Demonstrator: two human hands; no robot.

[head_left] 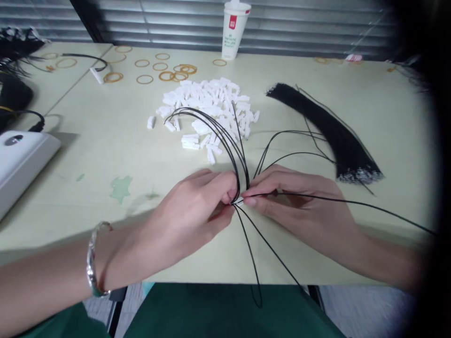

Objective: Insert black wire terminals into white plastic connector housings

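Note:
My left hand [197, 204] is closed, its thumb and fingers pinching a small white connector [239, 200], mostly hidden by the fingertips. Several thin black wires [225, 134] curve up from between my hands toward the far side. Others hang down toward the table's front edge. Facing it, my right hand [299, 199] is closed too, with thumb and forefinger on a black wire [355, 202] right at the connector; more wires pass behind these fingers. Whether the wire's end sits inside the connector I cannot tell. Beyond my hands lies a loose pile of white connectors [211, 101].
A thick bundle of black wires [322, 122] lies at the right. Rubber bands [176, 72] are scattered at the back, near a paper cup [234, 30] by the blinds. At the left stand a white device [26, 159] and more dark wires [16, 47].

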